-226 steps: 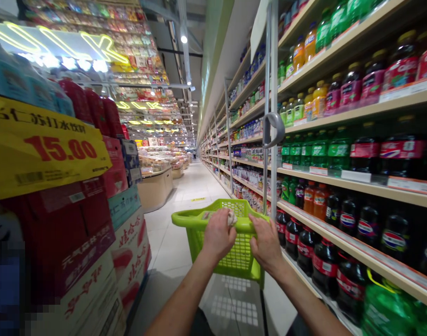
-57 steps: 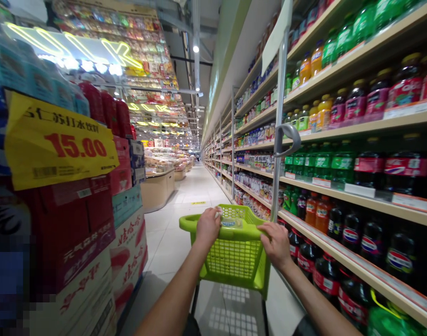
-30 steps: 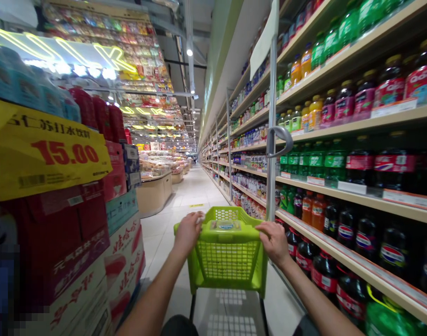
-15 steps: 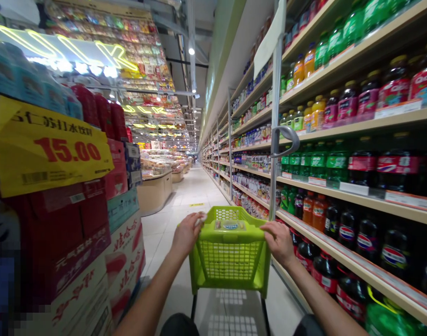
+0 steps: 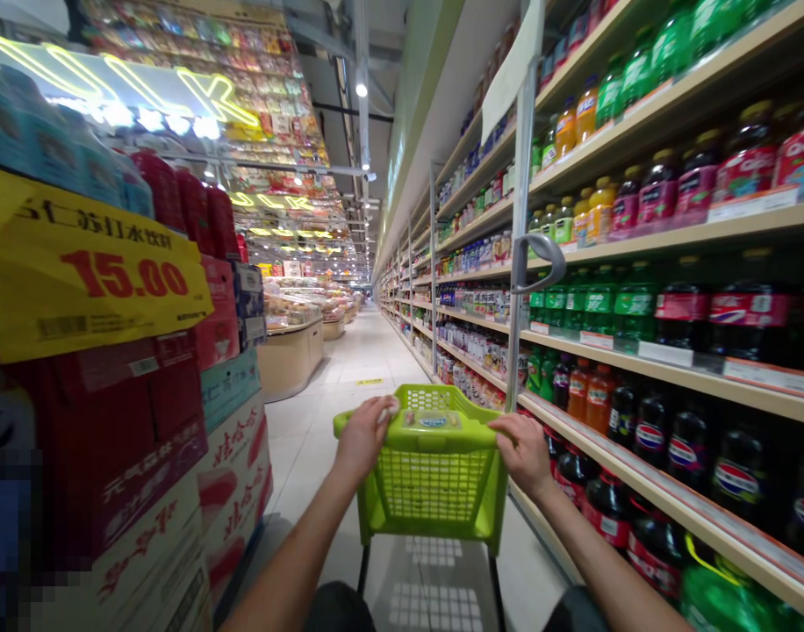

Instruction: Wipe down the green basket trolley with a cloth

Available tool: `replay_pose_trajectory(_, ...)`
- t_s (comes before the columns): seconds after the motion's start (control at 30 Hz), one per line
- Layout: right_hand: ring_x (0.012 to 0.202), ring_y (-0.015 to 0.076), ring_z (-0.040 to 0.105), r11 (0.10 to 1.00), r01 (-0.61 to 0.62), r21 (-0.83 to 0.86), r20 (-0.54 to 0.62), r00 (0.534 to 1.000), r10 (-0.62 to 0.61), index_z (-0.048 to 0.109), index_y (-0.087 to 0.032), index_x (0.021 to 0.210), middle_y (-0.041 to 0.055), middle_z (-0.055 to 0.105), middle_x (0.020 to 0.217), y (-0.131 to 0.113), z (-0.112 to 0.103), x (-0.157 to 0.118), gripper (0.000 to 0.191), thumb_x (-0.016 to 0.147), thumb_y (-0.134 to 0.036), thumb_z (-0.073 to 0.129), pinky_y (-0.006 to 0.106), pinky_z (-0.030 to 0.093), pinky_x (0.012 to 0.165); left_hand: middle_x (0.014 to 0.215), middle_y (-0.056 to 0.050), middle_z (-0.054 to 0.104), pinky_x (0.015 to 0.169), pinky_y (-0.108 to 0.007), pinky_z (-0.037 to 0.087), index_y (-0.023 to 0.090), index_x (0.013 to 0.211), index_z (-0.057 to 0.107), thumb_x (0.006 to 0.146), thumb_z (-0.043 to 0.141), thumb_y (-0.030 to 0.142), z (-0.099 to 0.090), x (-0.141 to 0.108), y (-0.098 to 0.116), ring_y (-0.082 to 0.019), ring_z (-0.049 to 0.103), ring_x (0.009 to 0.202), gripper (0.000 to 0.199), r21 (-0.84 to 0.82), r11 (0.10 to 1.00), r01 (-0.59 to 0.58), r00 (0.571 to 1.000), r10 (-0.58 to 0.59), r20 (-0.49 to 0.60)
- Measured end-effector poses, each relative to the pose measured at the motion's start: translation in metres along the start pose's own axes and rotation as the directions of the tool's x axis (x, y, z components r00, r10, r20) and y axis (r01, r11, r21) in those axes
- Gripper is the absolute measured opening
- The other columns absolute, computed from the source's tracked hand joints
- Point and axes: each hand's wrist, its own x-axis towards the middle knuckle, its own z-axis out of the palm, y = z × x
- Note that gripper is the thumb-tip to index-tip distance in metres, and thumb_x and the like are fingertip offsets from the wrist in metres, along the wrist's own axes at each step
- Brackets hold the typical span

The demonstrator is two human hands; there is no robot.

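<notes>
A lime-green shopping cart (image 5: 434, 491) with a lattice basket and dark legs stands right in front of me. My left hand (image 5: 368, 430) is closed on the left part of its green handle, with a small white thing, too small to name, between thumb and fingers. On the right end of the handle, my right hand (image 5: 521, 446) rests with curled fingers wrapped over it. Between the two hands a clear-covered label (image 5: 432, 420) sits on the handle.
Shelves (image 5: 645, 355) of drink bottles line the right side, with a grey door handle (image 5: 540, 263) jutting out. Stacked cartons (image 5: 234, 465) under a yellow price sign (image 5: 99, 272) stand close on the left. A tiled aisle (image 5: 359, 351) runs ahead past wooden display counters (image 5: 290, 355).
My left hand has shifted slightly right and up along the handle, baring its left end. My right hand keeps its hold, and the view has moved only a little.
</notes>
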Motion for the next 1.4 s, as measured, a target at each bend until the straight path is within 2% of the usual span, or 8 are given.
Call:
replay_pose_trajectory(0.1,0.082,0.0206,0.058,1.0,0.006,0.002,-0.009,1.0,-0.006,0.064,-0.02,0.076,0.0039,0.065,0.082,-0.002,0.001,0.0,0.023,0.076,-0.026,0.042,0.038,0.034,0.08,0.106,-0.007,0.063,0.086,-0.034,0.046,0.019,0.099,0.06,0.08,0.045,0.022,-0.018,0.001,-0.029,-0.02,0.058,0.098,0.024,0.075,0.978,0.196,0.976,-0.187,-0.113)
replay_pose_trajectory(0.2,0.083,0.0207,0.058,1.0,0.0,-0.012,-0.015,1.0,0.0,0.064,-0.02,0.076,0.0039,0.065,0.081,-0.005,0.004,0.0,0.024,0.076,-0.027,0.042,0.038,0.034,0.081,0.104,-0.004,0.063,0.086,-0.033,0.046,0.02,0.097,0.06,0.079,0.045,0.02,-0.018,0.002,-0.031,-0.019,0.058,0.097,0.024,0.084,0.964,0.252,0.959,-0.237,-0.152)
replay_pose_trajectory(0.37,0.082,0.0203,0.058,1.0,-0.015,-0.015,0.0,1.0,0.015,0.065,-0.02,0.075,0.0034,0.065,0.081,-0.005,0.003,0.002,0.025,0.077,-0.027,0.04,0.037,0.036,0.08,0.108,-0.002,0.062,0.093,-0.033,0.043,0.022,0.095,0.061,0.079,0.045,0.014,0.006,0.003,0.013,-0.016,0.055,0.102,0.024,0.003,1.0,0.021,1.0,-0.021,0.021)
replay_pose_trajectory(0.7,0.082,0.0207,0.059,1.0,0.0,-0.016,0.022,1.0,0.0,0.064,-0.021,0.074,0.0028,0.066,0.08,0.006,-0.002,0.003,0.025,0.077,-0.028,0.04,0.038,0.038,0.078,0.114,-0.005,0.058,0.094,-0.032,0.041,0.022,0.106,0.056,0.084,0.04,0.019,0.048,0.002,0.092,-0.016,0.052,0.105,0.027,-0.052,0.971,-0.235,0.955,0.24,0.172)
replay_pose_trajectory(0.97,0.083,0.0217,0.058,0.998,-0.007,-0.059,0.006,1.0,0.007,0.064,-0.021,0.08,0.0041,0.065,0.082,-0.015,0.003,0.006,0.022,0.077,-0.027,0.043,0.041,0.04,0.081,0.121,-0.009,0.056,0.097,-0.045,0.034,0.02,0.126,0.04,0.082,0.044,0.029,0.013,0.005,0.068,-0.024,0.053,0.108,0.045,0.073,0.982,0.172,0.966,-0.183,0.185)
replay_pose_trajectory(1.17,0.115,0.0247,0.045,0.987,0.113,0.111,0.132,0.983,-0.127,0.052,-0.02,0.118,0.0111,0.05,0.125,-0.084,0.044,0.024,0.04,0.08,-0.027,0.044,0.044,0.037,0.095,0.131,-0.016,0.046,0.102,-0.046,0.028,0.011,0.135,0.023,0.073,0.05,0.029,0.011,0.002,0.06,-0.026,0.044,0.119,0.071,0.034,0.998,0.049,0.927,-0.058,0.371)
replay_pose_trajectory(1.27,0.115,0.0276,0.044,0.993,0.083,0.086,0.168,0.981,-0.097,0.057,-0.019,0.108,0.0129,0.052,0.121,-0.103,0.066,0.029,0.033,0.077,-0.027,0.05,0.05,0.034,0.096,0.132,-0.015,0.044,0.103,-0.055,0.019,0.015,0.128,0.037,0.061,0.061,0.037,-0.001,-0.001,0.035,-0.032,0.035,0.125,0.075,0.169,0.985,0.044,0.907,-0.11,0.407)
replay_pose_trajectory(1.4,0.113,0.0293,0.043,0.993,0.1,0.063,0.223,0.969,-0.111,0.061,-0.02,0.085,0.012,0.054,0.114,-0.117,0.081,0.036,0.019,0.066,-0.02,0.063,0.053,0.032,0.097,0.116,-0.011,0.058,0.104,-0.054,0.016,0.02,0.112,0.052,0.058,0.064,0.035,-0.012,-0.009,0.015,-0.029,0.048,0.112,0.058,0.258,0.966,-0.007,0.937,-0.083,0.338)
